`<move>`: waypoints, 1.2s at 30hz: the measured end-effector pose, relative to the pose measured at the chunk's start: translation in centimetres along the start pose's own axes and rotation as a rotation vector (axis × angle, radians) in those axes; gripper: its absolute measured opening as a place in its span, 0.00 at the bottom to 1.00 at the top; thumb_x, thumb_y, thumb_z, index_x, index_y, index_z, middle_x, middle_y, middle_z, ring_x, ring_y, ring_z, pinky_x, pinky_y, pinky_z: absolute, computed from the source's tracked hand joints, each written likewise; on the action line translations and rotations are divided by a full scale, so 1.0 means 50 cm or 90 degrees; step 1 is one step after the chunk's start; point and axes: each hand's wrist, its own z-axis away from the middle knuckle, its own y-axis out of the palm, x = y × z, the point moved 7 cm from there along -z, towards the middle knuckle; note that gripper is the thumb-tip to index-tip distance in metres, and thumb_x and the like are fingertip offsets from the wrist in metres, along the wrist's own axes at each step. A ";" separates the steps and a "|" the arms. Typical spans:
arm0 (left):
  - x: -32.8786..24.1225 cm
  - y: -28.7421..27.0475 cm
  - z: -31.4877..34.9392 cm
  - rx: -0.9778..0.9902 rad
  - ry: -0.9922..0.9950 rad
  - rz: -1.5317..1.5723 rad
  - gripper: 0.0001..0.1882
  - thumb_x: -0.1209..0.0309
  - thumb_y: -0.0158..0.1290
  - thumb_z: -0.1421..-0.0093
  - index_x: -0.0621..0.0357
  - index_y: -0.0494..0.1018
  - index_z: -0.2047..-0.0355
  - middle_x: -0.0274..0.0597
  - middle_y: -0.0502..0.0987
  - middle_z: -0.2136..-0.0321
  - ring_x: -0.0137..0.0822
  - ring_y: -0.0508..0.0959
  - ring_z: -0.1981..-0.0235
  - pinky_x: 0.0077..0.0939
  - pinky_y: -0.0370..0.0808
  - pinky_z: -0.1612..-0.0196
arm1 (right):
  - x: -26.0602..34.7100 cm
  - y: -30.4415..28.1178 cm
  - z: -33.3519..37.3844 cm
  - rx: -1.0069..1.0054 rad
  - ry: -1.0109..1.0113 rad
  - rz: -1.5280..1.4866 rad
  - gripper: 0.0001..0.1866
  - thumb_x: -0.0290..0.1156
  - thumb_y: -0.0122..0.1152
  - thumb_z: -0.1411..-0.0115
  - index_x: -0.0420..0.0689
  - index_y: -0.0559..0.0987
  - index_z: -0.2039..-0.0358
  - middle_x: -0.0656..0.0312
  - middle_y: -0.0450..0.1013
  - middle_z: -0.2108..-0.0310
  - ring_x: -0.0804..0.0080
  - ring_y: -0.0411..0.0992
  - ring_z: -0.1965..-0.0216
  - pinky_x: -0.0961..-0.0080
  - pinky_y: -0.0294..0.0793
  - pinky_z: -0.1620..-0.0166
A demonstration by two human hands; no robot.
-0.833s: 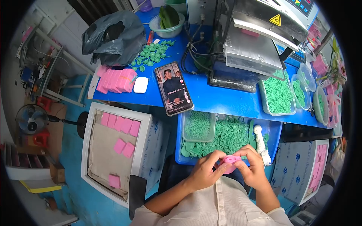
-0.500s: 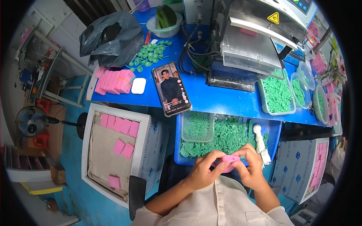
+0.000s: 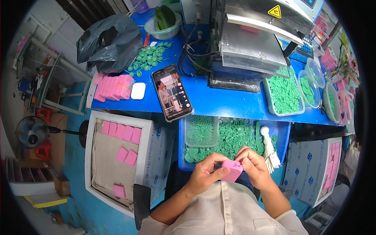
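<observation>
Pink block (image 3: 232, 172), grn plastic pcs (image 3: 237, 135), blu tabletop (image 3: 219, 105), cream shirt (image 3: 205, 207)

From afar, I see a blue-topped table (image 3: 243, 105) above a turquoise floor (image 3: 80, 207), a fan (image 3: 33, 135) at far left, and a pale wall (image 3: 72, 39) behind a metal frame (image 3: 52, 74)

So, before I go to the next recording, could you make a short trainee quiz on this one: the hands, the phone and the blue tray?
1. Open question: what are the left hand and the right hand both touching?
2. True or false: the phone on the blue table is lying face down.
3. Multiple choice: at which end of the blue tray is the clear container of green pieces?
(a) left
(b) right

Key:
1. A pink block.
2. False; it faces up.
3. (a)
</observation>
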 end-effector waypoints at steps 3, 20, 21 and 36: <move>0.000 0.000 0.001 -0.007 -0.021 0.022 0.12 0.72 0.52 0.38 0.64 0.67 0.57 0.38 0.72 0.62 0.24 0.72 0.61 0.20 0.71 0.58 | 0.000 0.000 -0.004 -0.010 -0.014 0.035 0.15 0.38 0.46 0.34 0.38 0.74 0.67 0.61 0.66 0.69 0.74 0.64 0.65 0.77 0.63 0.58; -0.061 -0.003 -0.012 -0.107 0.201 -0.264 0.15 0.81 0.57 0.46 0.66 0.67 0.59 0.51 0.75 0.61 0.38 0.77 0.61 0.28 0.75 0.57 | 0.107 0.022 0.003 -0.138 -0.284 0.433 0.16 0.18 0.63 0.51 0.34 0.71 0.61 0.47 0.73 0.64 0.53 0.73 0.65 0.66 0.74 0.60; -0.071 0.000 -0.009 -0.105 0.251 -0.319 0.16 0.81 0.58 0.47 0.65 0.68 0.59 0.52 0.76 0.62 0.40 0.78 0.61 0.28 0.74 0.57 | 0.112 0.025 0.004 -0.138 -0.298 0.450 0.15 0.18 0.63 0.51 0.33 0.71 0.62 0.47 0.73 0.65 0.53 0.74 0.66 0.66 0.74 0.61; -0.071 0.013 -0.017 0.026 0.194 -0.229 0.15 0.80 0.58 0.47 0.64 0.68 0.59 0.52 0.76 0.60 0.42 0.77 0.59 0.33 0.73 0.55 | 0.120 -0.004 -0.007 -0.014 -0.203 0.354 0.13 0.28 0.63 0.48 0.39 0.74 0.63 0.55 0.74 0.65 0.58 0.70 0.62 0.66 0.69 0.58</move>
